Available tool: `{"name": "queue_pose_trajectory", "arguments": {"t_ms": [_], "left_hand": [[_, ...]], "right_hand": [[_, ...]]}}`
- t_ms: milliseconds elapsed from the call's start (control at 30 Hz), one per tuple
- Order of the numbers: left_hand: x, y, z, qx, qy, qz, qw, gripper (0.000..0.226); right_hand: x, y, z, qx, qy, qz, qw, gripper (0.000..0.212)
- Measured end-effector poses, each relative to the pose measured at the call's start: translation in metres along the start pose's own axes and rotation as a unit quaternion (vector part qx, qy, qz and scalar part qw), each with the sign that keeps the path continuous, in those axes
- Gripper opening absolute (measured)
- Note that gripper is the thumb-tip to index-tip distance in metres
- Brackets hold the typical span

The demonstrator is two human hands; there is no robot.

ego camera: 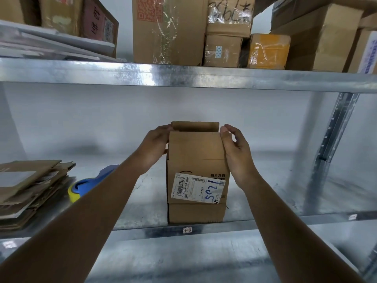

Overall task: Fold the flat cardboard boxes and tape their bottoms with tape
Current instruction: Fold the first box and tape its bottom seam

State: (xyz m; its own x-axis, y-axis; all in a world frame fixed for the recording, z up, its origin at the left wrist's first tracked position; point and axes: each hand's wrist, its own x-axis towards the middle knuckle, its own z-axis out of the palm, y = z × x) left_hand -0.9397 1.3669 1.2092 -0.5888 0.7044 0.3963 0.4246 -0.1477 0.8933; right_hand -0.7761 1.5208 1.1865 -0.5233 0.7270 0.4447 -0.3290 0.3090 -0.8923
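**Box Stood Upright on the Shelf, Flaps Being Closed**

A small cardboard box (196, 172) was stood on end near the front edge of the metal shelf (142, 213), a white shipping label (199, 189) on its near face. It was held from both sides at the upper end. The left hand (153, 149) was wrapped round the box's left edge with curled fingers, so its grip was closed on the cardboard. The right hand (236, 152) was pressed against the box's right edge, thumb on the near flap and fingers curled behind, likewise gripping the box.

The step in hand was judged to be the folding-in of the flaps at the upper end. The far flap (194, 126) was seen standing up beyond the near panel. To do this well, the side flaps would best be turned in first, then the long flaps brought together so that their edges met squarely, with the walls kept square by both hands before any tape was applied.

The inside of the box was hidden; whether anything lay in it could not be told.

To the left of the box, a tape dispenser (85, 187), blue with a yellow roll, lay on the shelf, partly hidden by the left forearm. Further left of the box, a stack of flat cardboard boxes (30, 188) awaited folding. Above the box, the upper shelf (183, 75) was loaded with sealed cartons (169, 29).
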Motion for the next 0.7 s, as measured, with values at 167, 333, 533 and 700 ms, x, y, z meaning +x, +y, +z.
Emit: {"name": "queue_pose_trajectory", "arguments": {"t_ms": [167,333,533,700], "left_hand": [[-0.001,-0.003,-0.005,0.056,-0.088,0.041,0.994,0.063],[0.005,-0.011,-0.005,0.067,-0.090,0.055,0.992,0.083],[0.002,-0.012,0.001,0.101,-0.046,0.017,0.994,0.101],[0.007,-0.015,0.001,0.076,-0.054,0.052,0.994,0.098]], "right_hand": [[0.000,0.003,0.001,0.016,0.013,0.000,1.000,0.062],[-0.005,0.008,-0.001,-0.082,-0.010,-0.048,0.995,0.065],[-0.004,0.004,-0.004,-0.143,-0.008,-0.038,0.989,0.064],[0.005,0.007,-0.006,-0.166,0.007,-0.032,0.986,0.077]]}}
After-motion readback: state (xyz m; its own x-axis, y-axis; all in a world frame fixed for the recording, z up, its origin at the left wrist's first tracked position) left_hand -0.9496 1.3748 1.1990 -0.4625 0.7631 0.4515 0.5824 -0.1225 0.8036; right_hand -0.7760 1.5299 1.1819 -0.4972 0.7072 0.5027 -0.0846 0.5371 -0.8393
